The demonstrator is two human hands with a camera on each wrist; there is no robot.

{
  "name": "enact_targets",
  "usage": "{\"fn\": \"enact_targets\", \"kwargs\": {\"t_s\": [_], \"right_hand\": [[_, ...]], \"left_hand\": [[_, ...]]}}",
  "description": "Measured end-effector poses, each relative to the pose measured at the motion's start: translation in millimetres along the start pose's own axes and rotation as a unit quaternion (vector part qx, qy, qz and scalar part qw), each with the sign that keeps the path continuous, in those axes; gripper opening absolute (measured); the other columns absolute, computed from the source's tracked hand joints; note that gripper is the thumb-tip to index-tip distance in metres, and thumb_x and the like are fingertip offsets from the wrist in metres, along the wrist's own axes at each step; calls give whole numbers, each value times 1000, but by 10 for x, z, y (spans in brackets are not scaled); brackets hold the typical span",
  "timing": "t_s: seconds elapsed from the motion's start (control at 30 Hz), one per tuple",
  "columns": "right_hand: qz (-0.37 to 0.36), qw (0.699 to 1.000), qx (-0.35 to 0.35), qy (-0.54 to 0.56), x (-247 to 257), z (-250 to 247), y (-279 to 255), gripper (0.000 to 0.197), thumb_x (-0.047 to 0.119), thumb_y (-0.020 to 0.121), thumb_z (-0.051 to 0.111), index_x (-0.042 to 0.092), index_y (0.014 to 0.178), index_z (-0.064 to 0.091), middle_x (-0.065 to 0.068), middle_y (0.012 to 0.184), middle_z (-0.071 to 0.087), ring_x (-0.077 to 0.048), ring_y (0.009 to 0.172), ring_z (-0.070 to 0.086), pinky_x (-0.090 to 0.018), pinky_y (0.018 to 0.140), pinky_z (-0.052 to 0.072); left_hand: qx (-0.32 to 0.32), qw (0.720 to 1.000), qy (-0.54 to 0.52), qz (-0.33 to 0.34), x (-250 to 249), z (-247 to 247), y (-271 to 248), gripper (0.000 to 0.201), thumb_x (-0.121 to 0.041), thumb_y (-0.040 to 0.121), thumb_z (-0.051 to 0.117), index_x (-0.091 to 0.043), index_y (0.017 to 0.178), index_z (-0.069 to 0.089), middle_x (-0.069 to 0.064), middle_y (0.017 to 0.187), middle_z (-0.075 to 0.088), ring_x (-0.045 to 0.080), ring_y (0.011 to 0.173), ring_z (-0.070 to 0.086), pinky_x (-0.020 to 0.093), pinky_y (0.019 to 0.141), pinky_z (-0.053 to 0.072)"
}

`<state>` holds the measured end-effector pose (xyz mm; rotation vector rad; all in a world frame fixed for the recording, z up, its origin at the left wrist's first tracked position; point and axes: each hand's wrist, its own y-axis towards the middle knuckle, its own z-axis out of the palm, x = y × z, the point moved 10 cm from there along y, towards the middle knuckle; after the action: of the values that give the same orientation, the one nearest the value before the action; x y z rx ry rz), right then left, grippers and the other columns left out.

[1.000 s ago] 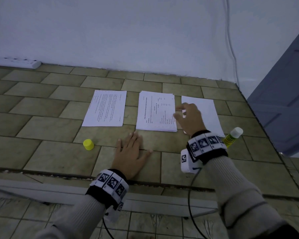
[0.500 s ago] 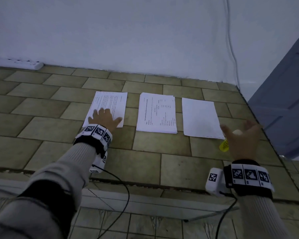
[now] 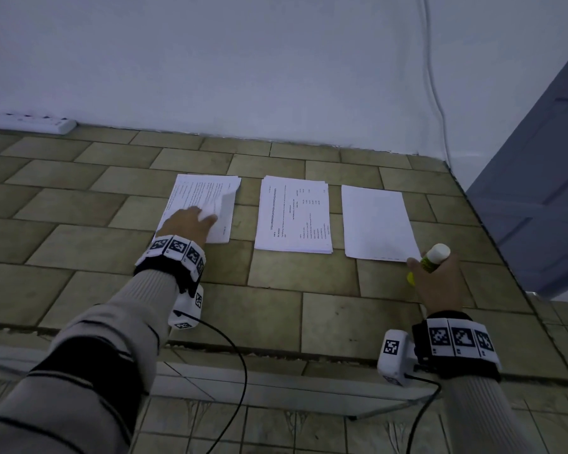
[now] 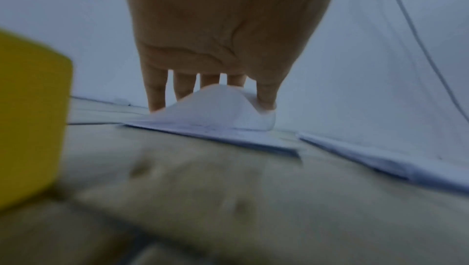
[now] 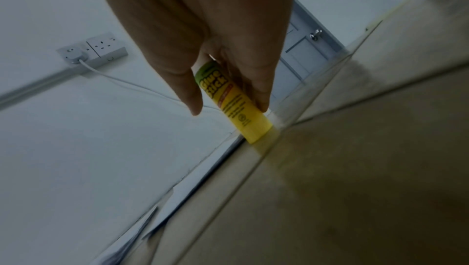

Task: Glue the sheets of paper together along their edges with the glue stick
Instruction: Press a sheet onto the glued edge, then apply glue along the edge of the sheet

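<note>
Three lots of paper lie in a row on the tiled floor: a printed left stack [image 3: 200,194], a printed middle stack [image 3: 294,217] and a blank right sheet [image 3: 377,224]. My left hand [image 3: 207,217] rests on the left stack and pinches its top sheet [image 4: 215,107], which humps up between fingers [image 4: 157,97] and thumb. My right hand [image 3: 430,267] grips the yellow glue stick [image 3: 435,255] by the blank sheet's near right corner. In the right wrist view the glue stick [image 5: 233,105] stands tilted with its yellow end on the floor. Its yellow cap [image 4: 30,119] stands near my left wrist, hidden in the head view.
A white power strip [image 3: 30,122] lies by the wall at far left. A cable [image 3: 435,77] runs down the wall at right, next to a grey door [image 3: 545,191]. The tiled ledge ends in a step edge [image 3: 276,352] close to me.
My left hand has gone from the bare tiles to the left stack and pinched up its top sheet. My right hand has left the blank sheet, moved right and taken hold of the glue stick.
</note>
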<state>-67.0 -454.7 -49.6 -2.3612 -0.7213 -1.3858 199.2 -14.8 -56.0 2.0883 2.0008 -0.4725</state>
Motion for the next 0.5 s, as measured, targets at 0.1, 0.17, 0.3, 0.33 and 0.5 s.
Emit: {"fn": "enact_targets", "kwargs": {"t_s": [0.1, 0.17, 0.3, 0.33, 0.5], "right_hand": [[3, 1000, 12, -14, -43, 18, 24, 37, 10, 87, 64, -2, 118, 48, -21, 115, 56, -35, 105, 54, -34, 82, 38], [4, 999, 19, -27, -52, 18, 29, 36, 8, 88, 63, -2, 119, 48, -22, 115, 56, -37, 106, 54, -34, 82, 38], [12, 999, 30, -43, -65, 14, 6, 36, 7, 86, 65, -2, 117, 49, -20, 108, 55, -37, 105, 54, -36, 82, 40], [13, 998, 33, -47, -70, 16, 3, 36, 7, 86, 65, -2, 117, 49, -21, 109, 56, -37, 105, 54, -37, 83, 40], [2, 996, 52, -66, -65, 47, 24, 42, 5, 86, 64, 3, 126, 51, -20, 120, 57, -37, 111, 53, -43, 93, 42]], "left_hand": [[-83, 996, -36, 11, -182, -407, -140, 54, -53, 97, 42, -9, 126, 53, 16, 116, 61, 34, 97, 59, 43, 81, 47], [-124, 988, -80, 35, -372, -650, -274, 51, -52, 98, 44, -10, 125, 55, 12, 112, 61, 28, 93, 56, 39, 78, 43], [-121, 953, -203, 189, -871, -839, -589, 43, -45, 96, 54, -14, 126, 56, 0, 114, 60, 16, 98, 53, 29, 78, 40], [-95, 945, -216, 226, -992, -809, -697, 42, -44, 95, 56, -16, 127, 56, -4, 114, 59, 13, 98, 54, 25, 77, 41], [101, 910, -192, 355, -1467, -322, -1298, 39, -40, 90, 65, -28, 126, 58, -14, 118, 58, -11, 99, 52, 20, 89, 46]]}}
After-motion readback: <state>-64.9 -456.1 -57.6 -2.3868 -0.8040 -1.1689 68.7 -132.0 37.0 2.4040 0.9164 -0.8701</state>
